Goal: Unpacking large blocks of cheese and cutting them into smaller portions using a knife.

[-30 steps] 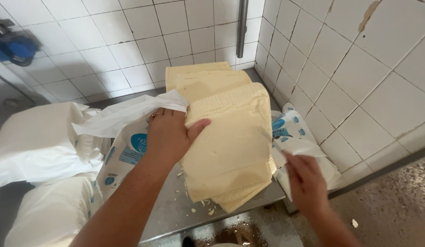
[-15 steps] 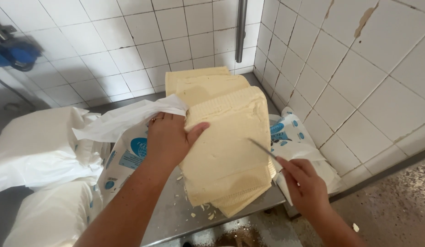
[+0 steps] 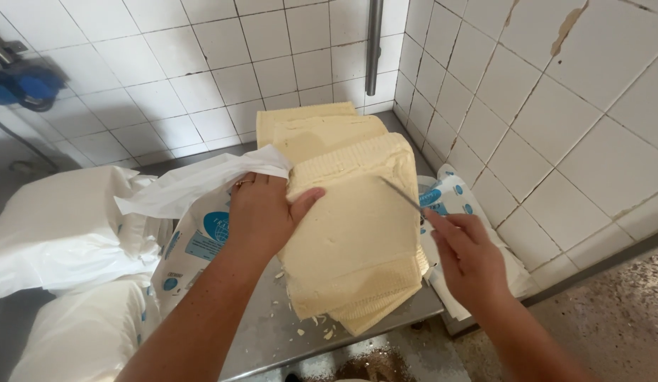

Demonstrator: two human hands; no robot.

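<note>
Head view shows big yellow blocks (image 3: 350,233) stacked on the metal counter (image 3: 272,332), near its right edge by the tiled wall. The left hand (image 3: 261,212) lies flat and loose on the top block's left side. The right hand (image 3: 467,255) is closed around a thin knife (image 3: 403,197), its tip touching the top block. White sacks (image 3: 60,226) lie at the counter's left.

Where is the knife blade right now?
In the head view, right of centre: the thin knife blade sticks up from the right hand, over the pale yellow slab.

head view, looking steeply down, close over steel table (image 3: 272,332)
</note>
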